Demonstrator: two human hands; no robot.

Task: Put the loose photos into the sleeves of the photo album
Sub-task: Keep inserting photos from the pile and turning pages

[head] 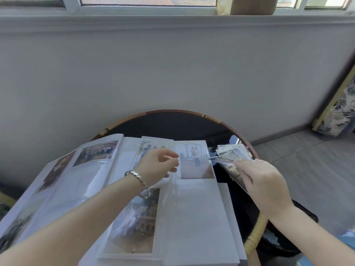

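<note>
A white photo album (192, 217) lies open on a round dark table, with photos in several sleeves. My left hand (157, 165), a silver bracelet on its wrist, hovers over the right page with its fingers loosely curled and nothing in them. Beside it a sleeved photo (196, 162) of a standing figure fills the upper right sleeve. My right hand (263, 185) holds a loose photo (228, 167) at its near end, tilted just off the album's right edge. A stack of loose photos (233, 150) lies on the table behind it.
The table (172, 123) has a rattan rim and stands against a pale wall under a window. A patterned cushion (338, 110) leans at the right over a tiled floor. The album's left pages (57, 179) overhang the table's left side.
</note>
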